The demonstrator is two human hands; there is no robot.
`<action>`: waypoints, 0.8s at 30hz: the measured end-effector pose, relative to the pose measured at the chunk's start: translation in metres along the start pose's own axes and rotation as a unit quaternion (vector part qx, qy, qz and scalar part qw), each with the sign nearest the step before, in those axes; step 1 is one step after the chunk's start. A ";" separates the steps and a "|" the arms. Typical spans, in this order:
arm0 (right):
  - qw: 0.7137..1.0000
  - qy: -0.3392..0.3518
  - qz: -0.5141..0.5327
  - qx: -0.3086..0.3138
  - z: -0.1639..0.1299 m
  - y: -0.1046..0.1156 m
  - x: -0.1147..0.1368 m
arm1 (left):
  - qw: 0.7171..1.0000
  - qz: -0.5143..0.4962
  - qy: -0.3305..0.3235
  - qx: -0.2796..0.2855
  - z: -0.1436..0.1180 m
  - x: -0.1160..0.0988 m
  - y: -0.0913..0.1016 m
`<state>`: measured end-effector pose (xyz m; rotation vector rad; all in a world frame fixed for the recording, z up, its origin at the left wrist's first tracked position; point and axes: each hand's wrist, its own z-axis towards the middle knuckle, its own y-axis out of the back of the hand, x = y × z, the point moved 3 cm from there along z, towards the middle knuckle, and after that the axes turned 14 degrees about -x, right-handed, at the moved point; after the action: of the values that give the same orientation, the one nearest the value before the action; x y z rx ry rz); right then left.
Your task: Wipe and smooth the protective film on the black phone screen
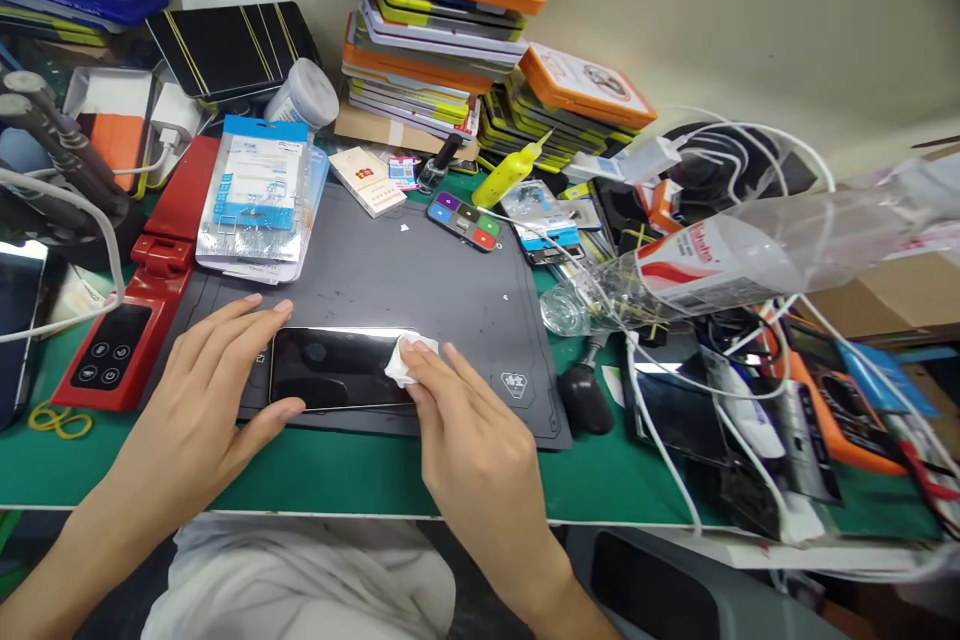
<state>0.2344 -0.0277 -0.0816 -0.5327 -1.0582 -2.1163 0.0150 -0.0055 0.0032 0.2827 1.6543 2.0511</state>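
A smartphone [330, 370] with a dark, glossy screen lies flat and lengthwise on a grey work mat [360, 265]. My right hand [480, 440] pinches a crumpled white tissue [409, 360] and presses it on the right end of the screen. My left hand [202, 390] rests at the phone's left end, fingers stretched out and thumb apart near the lower left corner. It holds nothing. The phone's right end is partly hidden by the tissue and my right hand.
Left of the mat stands a red device [112, 350] with buttons. Packets [259, 190], a cigarette box [367, 180] and a yellow bottle [510, 170] line the mat's back. A clear plastic bottle [712, 255] lies at right among white cables, above an orange multimeter [840, 400].
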 end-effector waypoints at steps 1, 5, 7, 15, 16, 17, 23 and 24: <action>1.000 0.001 -0.002 -0.004 0.000 -0.002 0.001 | 1.000 0.001 0.000 -0.002 0.000 0.000 0.000; 1.000 0.015 0.012 -0.016 0.004 -0.019 0.019 | 1.000 0.014 -0.002 -0.011 0.001 0.001 -0.001; 0.999 0.019 0.042 -0.017 0.006 -0.021 0.021 | 1.000 0.016 0.005 -0.015 0.001 0.002 0.000; 1.000 -0.011 0.000 -0.018 0.005 -0.006 -0.011 | 0.995 0.024 0.061 -0.082 0.007 -0.002 0.009; 1.000 -0.008 -0.006 -0.026 0.004 -0.008 -0.010 | 0.994 0.028 0.058 -0.083 0.007 -0.002 0.010; 0.999 -0.006 -0.014 -0.034 0.003 -0.009 -0.007 | 0.995 0.029 0.055 -0.082 0.007 -0.002 0.010; 1.000 -0.009 -0.003 -0.023 -0.017 0.011 0.002 | 0.995 0.007 0.074 -0.066 0.004 -0.001 0.008; 1.000 -0.011 0.005 -0.019 -0.019 0.014 0.002 | 0.995 0.009 0.074 -0.067 0.004 -0.002 0.008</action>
<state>0.2429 -0.0501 -0.0842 -0.5794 -1.0279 -2.1297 0.0164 -0.0040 0.0125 0.1031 1.5940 2.2315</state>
